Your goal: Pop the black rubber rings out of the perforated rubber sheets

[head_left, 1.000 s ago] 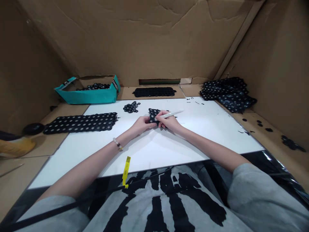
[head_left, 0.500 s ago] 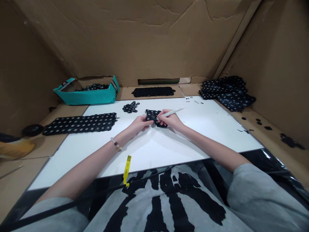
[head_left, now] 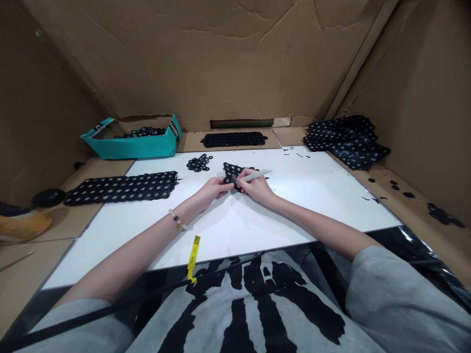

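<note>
A small black perforated sheet [head_left: 232,173] is held over the middle of the white board [head_left: 257,220]. My left hand [head_left: 212,188] pinches its left edge with closed fingers. My right hand [head_left: 253,187] grips a thin white pen-like tool [head_left: 259,173], whose tip points left into the sheet. A little heap of punched-out black rings [head_left: 199,163] lies just left of the sheet.
A long black perforated sheet [head_left: 123,187] lies on the board's left edge. A teal box [head_left: 136,145] with black parts stands at the back left, another black strip [head_left: 234,139] at the back centre, and a stack of sheets [head_left: 346,141] at the back right. Cardboard walls surround everything.
Both hands and the small sheet shifted slightly; the tool's rear end has dropped and moved a little left, with its tip still at the sheet.
</note>
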`<state>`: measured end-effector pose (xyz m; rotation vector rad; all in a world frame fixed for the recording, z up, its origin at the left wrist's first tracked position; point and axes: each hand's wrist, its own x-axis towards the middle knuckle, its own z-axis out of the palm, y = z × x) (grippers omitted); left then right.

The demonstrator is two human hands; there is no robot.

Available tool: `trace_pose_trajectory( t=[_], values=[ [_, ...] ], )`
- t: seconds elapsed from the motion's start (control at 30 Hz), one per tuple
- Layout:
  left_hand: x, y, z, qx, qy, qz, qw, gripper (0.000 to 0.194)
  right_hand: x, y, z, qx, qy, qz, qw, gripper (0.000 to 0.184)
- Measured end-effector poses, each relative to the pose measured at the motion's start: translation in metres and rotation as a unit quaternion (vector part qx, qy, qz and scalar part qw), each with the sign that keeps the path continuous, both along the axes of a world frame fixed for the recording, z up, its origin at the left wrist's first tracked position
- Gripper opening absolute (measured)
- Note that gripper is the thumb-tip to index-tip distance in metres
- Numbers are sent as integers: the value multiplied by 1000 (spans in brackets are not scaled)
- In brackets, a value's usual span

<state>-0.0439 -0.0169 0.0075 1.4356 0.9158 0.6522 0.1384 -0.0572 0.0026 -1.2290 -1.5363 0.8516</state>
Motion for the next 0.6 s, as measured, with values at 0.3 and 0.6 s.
trace_pose_trajectory(
  t=[0.3, 0.6],
  values=[
    [-2, 5, 1, -10, -12, 7, 1000, 30, 13, 5, 12, -59, 63, 58, 995, 31],
    [-4, 9, -5, -26, -26, 0, 999, 29, 27, 8, 19, 194, -166, 140, 957, 22]
  ],
)
